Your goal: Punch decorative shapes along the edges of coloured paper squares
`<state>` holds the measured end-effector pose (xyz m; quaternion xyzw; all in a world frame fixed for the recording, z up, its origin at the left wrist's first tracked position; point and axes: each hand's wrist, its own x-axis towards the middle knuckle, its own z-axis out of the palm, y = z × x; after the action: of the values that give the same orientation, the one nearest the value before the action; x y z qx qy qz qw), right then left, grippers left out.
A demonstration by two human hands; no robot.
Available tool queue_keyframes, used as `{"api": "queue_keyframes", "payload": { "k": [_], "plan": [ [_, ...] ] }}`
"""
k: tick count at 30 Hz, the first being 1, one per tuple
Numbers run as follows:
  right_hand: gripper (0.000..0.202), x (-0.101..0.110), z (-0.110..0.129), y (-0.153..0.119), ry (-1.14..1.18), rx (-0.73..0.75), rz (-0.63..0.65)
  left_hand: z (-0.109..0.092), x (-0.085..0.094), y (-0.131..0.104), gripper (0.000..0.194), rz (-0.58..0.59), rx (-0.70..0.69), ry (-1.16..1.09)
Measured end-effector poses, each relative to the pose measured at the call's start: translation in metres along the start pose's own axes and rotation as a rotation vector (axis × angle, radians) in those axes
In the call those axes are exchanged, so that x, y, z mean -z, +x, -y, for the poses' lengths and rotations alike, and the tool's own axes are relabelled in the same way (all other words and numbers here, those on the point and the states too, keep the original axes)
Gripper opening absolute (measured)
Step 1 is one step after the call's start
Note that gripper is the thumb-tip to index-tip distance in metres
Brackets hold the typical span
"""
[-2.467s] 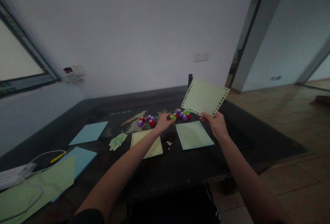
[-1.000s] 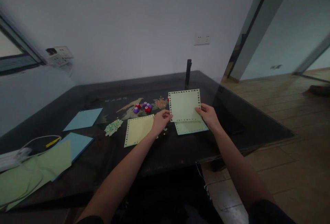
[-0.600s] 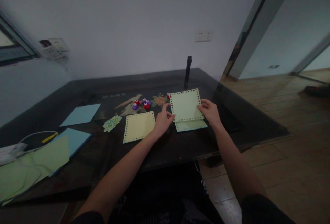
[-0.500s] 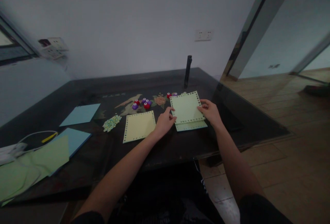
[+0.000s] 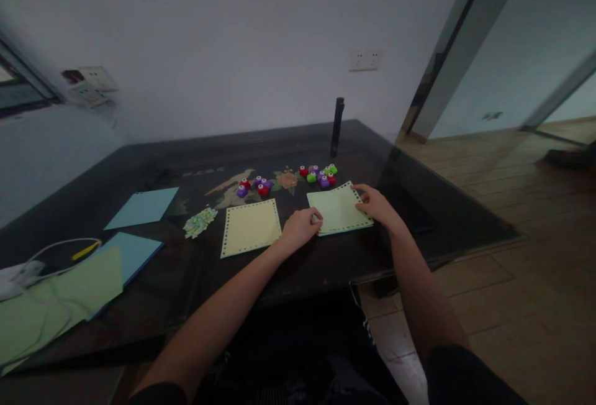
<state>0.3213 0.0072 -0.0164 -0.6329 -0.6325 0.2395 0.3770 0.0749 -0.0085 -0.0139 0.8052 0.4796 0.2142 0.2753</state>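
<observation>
A pale green sheet of paper with small holes punched along its edges lies over other paper in front of me, nearly lined up with it. My left hand is closed on its left edge near the lower corner. On the right edge, my right hand pinches the same sheet between thumb and fingers. To the left of my left hand, a yellowish punched sheet rests flat on the table. Behind the sheets sit two groups of small craft punches, red, purple and green, among them a purple punch and a red punch.
A heap of tiny paper cut-outs lies left of the yellowish sheet. Further left are blue paper, green sheets and a white cable with a yellow part. A black upright object stands at the back of the dark table.
Both hands have lowered the green sheet onto the paper beneath it. My left hand has slid down toward its lower left corner. The right-hand group of punches now shows fully.
</observation>
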Motion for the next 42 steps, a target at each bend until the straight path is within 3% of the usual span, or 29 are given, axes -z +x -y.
{"api": "queue_keyframes", "payload": {
  "k": [11, 19, 22, 25, 28, 33, 37, 39, 42],
  "plan": [
    [0.04, -0.005, 0.003, 0.001, -0.326, -0.017, 0.083, -0.006, 0.003, -0.003, 0.019, 0.023, 0.012, 0.169],
    [0.026, -0.006, 0.0, 0.0, -0.464, 0.037, -0.125, -0.012, 0.003, -0.006, 0.021, -0.003, 0.012, 0.272],
    [0.019, -0.004, 0.002, 0.001, -0.399, 0.054, -0.204, -0.019, 0.017, -0.008, 0.021, -0.074, -0.034, 0.218],
    [0.013, -0.001, 0.012, 0.001, -0.315, 0.102, -0.261, -0.018, 0.047, -0.011, 0.019, -0.181, -0.121, 0.11],
    [0.012, -0.001, 0.035, 0.0, -0.224, 0.22, -0.282, 0.005, 0.085, -0.018, 0.018, -0.307, -0.148, 0.059],
    [0.012, -0.025, 0.098, 0.001, -0.04, 0.423, -0.177, 0.085, 0.13, -0.036, 0.018, -0.439, -0.041, 0.262],
    [0.01, -0.076, 0.143, 0.016, -0.126, 0.531, 0.075, 0.132, 0.136, -0.048, 0.02, -0.429, -0.022, 0.381],
    [0.011, -0.106, 0.154, 0.025, -0.254, 0.547, 0.206, 0.139, 0.133, -0.051, 0.023, -0.363, -0.015, 0.414],
    [0.024, -0.143, 0.154, 0.032, -0.445, 0.507, 0.287, 0.138, 0.128, -0.053, 0.041, -0.256, 0.02, 0.455]
  ]
}}
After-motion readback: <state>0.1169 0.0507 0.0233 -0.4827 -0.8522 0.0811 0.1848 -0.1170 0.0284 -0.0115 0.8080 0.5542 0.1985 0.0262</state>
